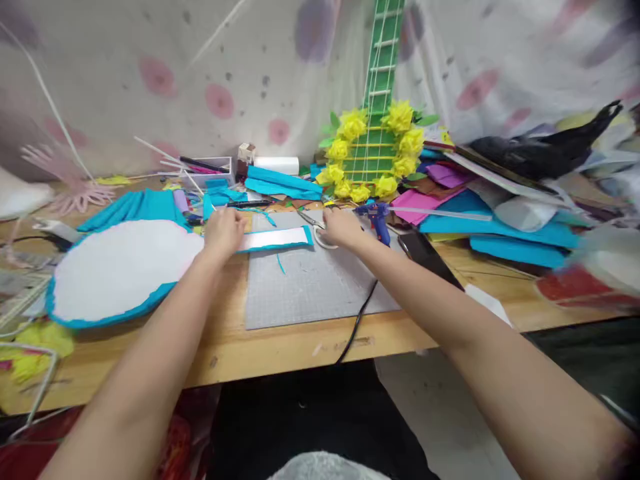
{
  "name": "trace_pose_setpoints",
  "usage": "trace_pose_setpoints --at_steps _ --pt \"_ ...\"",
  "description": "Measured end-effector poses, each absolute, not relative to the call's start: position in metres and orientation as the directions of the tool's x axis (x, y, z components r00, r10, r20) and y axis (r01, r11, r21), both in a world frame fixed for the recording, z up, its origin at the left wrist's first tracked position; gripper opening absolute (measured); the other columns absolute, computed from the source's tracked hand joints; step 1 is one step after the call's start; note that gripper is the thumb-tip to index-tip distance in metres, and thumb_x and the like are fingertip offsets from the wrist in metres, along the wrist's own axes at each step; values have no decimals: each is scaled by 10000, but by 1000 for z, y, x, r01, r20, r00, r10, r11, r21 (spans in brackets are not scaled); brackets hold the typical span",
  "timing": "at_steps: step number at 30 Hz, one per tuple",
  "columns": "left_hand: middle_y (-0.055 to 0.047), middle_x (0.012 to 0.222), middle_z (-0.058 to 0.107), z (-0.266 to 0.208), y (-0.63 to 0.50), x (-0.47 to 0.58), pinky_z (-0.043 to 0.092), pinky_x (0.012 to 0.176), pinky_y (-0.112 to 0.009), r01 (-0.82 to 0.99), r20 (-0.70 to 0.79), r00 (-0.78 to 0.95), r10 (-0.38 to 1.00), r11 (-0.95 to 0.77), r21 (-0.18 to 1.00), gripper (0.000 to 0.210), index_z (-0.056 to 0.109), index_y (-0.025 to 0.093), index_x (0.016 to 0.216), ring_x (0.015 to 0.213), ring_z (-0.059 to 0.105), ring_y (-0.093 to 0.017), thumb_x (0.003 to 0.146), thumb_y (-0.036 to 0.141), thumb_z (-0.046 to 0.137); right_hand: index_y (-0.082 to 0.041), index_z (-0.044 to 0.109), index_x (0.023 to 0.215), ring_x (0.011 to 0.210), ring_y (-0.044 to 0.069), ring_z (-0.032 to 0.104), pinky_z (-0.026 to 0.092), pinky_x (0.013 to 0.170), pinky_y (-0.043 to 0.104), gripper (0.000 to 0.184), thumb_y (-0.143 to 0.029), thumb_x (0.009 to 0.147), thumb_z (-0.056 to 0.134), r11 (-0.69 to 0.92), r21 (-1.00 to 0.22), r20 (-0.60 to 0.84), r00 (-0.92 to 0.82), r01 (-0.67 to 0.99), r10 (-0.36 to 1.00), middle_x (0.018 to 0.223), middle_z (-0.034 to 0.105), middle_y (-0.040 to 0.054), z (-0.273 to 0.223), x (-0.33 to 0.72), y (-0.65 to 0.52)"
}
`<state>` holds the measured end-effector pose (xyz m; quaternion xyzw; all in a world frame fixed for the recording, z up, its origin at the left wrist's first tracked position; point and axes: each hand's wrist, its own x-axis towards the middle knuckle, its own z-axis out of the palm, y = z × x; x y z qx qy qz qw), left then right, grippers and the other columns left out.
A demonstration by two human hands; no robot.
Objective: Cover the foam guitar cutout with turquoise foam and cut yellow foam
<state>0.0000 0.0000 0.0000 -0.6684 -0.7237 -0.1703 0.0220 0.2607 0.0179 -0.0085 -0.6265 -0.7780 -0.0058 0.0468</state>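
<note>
The front edge of the wooden table point(225, 350) was left bare below the grey mat point(310, 287), and open room was offered across the mat's lower half, crossed toward its right by a black cable point(357, 325). The far side was crowded by paper scraps, and the right side was bounded by a black phone point(431, 260). The white strip point(277, 239), edged in blue, was laid across the mat's upper left, its left end covered by the left hand point(223, 232). The hands were held well apart, both forearms stretched forward. The left fingers were bunched; the right hand point(343, 228) was bent over the handles of the scissors point(309, 219), beside a blue glue gun point(380, 223). How firmly either hand was closed could not be told.
</note>
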Motion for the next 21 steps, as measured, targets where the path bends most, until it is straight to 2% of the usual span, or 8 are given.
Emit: trace_pose_setpoints --at_steps 3,5,7,10,12,15,18,21 --pt "-95 993 654 11 9 -6 421 895 -373 939 345 -231 910 114 326 222 605 184 1006 996 576 -260 854 251 457 -173 569 1053 975 248 592 411 708 294 251 -274 831 511 187 -129 114 -173 974 978 1083 625 118 -5 275 6" --pt "-73 988 661 14 12 -10 427 885 -374 920 355 -270 895 131 369 274 577 208 1093 970 588 -250 840 232 474 -189 593 999 950 217 596 399 689 273 215 -191 831 459 168 -178 145 -143 970 979 1054 638 92 -3 290 -3" --pt "-72 962 668 13 12 -16 432 879 -395 912 321 -290 901 159 377 300 579 218 1115 962 597 -265 827 259 505 -196 621 922 957 205 591 394 690 264 212 -171 828 433 169 -219 192 -127 961 973 1039 643 77 -2 309 -13" --pt "-119 971 663 7 10 -26 417 911 -450 908 271 -330 904 225 354 303 623 193 1088 1028 582 -312 840 309 493 -199 638 860 946 213 594 403 716 283 261 -197 853 377 66 -268 266 8 961 964 969 660 65 -2 338 -27" --pt "-147 1110 627 1 6 -33 381 974 -455 928 303 -273 913 168 331 412 571 169 1214 1141 527 -322 820 275 517 -203 638 842 895 230 608 415 729 318 302 -223 866 337 -73 -306 262 158 949 952 897 669 64 -3 353 -32" --pt "-138 1344 500 -7 -4 -40 309 1065 -416 956 323 -44 945 -54 289 636 441 170 1364 1287 404 -303 762 295 605 -194 624 903 908 273 610 437 764 374 304 -345 879 361 -229 -359 234 325 905 916 902 668 96 -9 365 -31" --pt "-88 1366 504 -15 -19 -42 261 1095 -436 939 212 154 965 -209 272 644 480 225 1331 1285 415 -290 739 417 645 -131 596 1006 1033 299 573 430 867 390 387 -462 822 517 -200 -379 296 323 903 899 1050 639 166 -19 368 -19" --pt "-90 1301 566 -21 -29 -42 210 1105 -499 947 131 227 965 -250 200 598 554 224 1250 1251 452 -311 697 399 699 -98 594 1011 1042 301 574 426 878 387 441 -476 785 589 -151 -403 280 279 903 919 1059 632 194 -28 366 -3"
